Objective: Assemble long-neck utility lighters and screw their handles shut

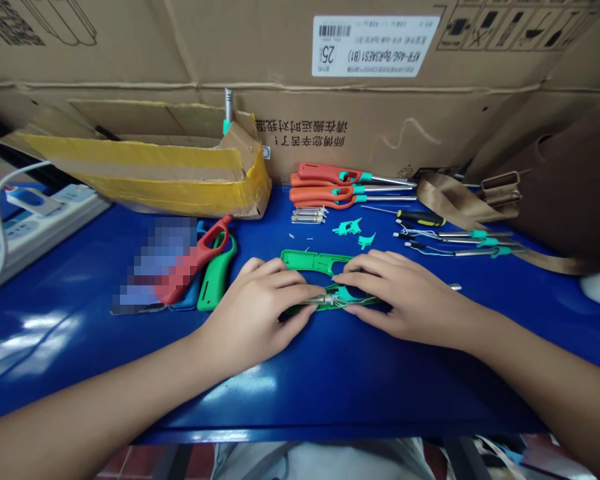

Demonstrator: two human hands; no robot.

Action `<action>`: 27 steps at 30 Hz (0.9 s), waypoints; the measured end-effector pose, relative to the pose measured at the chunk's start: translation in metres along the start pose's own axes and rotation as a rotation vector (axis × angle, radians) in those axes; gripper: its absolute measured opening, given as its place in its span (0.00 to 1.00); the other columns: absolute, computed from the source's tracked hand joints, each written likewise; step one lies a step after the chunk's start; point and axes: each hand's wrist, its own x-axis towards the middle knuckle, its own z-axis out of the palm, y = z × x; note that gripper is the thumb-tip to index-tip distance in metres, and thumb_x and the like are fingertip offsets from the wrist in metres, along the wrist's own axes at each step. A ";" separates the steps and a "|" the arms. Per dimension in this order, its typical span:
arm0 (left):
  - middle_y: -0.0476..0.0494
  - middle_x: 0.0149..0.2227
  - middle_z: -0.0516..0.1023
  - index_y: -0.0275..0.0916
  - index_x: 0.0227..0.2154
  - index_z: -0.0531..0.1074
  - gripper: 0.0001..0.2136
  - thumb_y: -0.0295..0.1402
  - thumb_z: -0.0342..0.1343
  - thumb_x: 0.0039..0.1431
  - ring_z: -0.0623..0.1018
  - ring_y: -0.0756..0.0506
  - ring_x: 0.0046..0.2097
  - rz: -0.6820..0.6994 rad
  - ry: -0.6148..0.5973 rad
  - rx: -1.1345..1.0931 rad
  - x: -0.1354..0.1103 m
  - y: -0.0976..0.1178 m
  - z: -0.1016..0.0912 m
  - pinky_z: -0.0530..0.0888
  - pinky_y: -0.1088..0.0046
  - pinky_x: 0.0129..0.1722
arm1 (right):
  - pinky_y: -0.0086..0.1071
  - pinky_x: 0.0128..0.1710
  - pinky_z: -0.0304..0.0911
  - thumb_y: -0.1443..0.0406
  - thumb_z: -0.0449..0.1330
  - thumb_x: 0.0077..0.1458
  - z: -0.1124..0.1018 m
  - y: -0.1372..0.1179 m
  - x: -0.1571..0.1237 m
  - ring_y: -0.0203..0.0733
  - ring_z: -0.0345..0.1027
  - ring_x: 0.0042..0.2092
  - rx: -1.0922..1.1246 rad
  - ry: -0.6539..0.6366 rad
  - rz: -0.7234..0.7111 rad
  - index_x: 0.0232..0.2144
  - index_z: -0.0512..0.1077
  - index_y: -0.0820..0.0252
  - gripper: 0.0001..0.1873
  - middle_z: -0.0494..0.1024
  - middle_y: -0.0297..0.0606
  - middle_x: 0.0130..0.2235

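A green lighter handle shell (307, 261) lies flat on the blue table (330, 373) in front of me. My left hand (260, 310) rests on its left end, fingers curled and pinching small metal and teal inner parts (330, 300) against the shell. My right hand (405, 293) covers the right end, fingers pressed down on the same parts. A thin metal tube tip (455, 287) sticks out past my right hand.
Orange assembled lighters (340, 187) lie at the back, wired metal tubes (455, 243) and a screwdriver (420, 217) to the right, teal triggers (353, 230) between. Red, green and blue shells (205, 263) lie left. A taped cardboard box (145, 173), a power strip (35, 213) and a brown strap (455, 197) stand around.
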 end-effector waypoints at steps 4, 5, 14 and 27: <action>0.49 0.41 0.83 0.44 0.47 0.77 0.10 0.37 0.59 0.66 0.75 0.43 0.43 -0.037 -0.017 -0.030 0.000 0.001 0.000 0.60 0.63 0.42 | 0.45 0.48 0.68 0.59 0.59 0.66 -0.001 0.002 0.001 0.48 0.72 0.49 0.016 0.004 -0.001 0.54 0.73 0.56 0.17 0.77 0.44 0.50; 0.49 0.41 0.83 0.43 0.47 0.77 0.09 0.37 0.58 0.67 0.75 0.43 0.43 -0.038 -0.016 -0.038 0.001 0.001 0.000 0.60 0.63 0.42 | 0.44 0.48 0.68 0.59 0.59 0.66 -0.001 0.002 0.001 0.48 0.72 0.48 0.017 0.004 0.000 0.54 0.74 0.57 0.16 0.77 0.44 0.50; 0.50 0.42 0.84 0.43 0.42 0.77 0.05 0.36 0.59 0.69 0.77 0.44 0.44 -0.058 0.006 -0.130 0.000 -0.003 0.005 0.62 0.65 0.42 | 0.44 0.47 0.66 0.59 0.58 0.67 -0.007 0.002 0.000 0.47 0.71 0.47 0.022 -0.021 0.006 0.53 0.75 0.57 0.16 0.78 0.43 0.48; 0.50 0.39 0.84 0.43 0.37 0.79 0.02 0.34 0.65 0.64 0.77 0.45 0.42 -0.144 0.104 -0.331 0.002 -0.002 0.017 0.68 0.65 0.45 | 0.43 0.48 0.66 0.62 0.56 0.68 -0.004 0.002 -0.001 0.46 0.73 0.45 0.052 -0.044 -0.007 0.50 0.75 0.58 0.13 0.82 0.40 0.44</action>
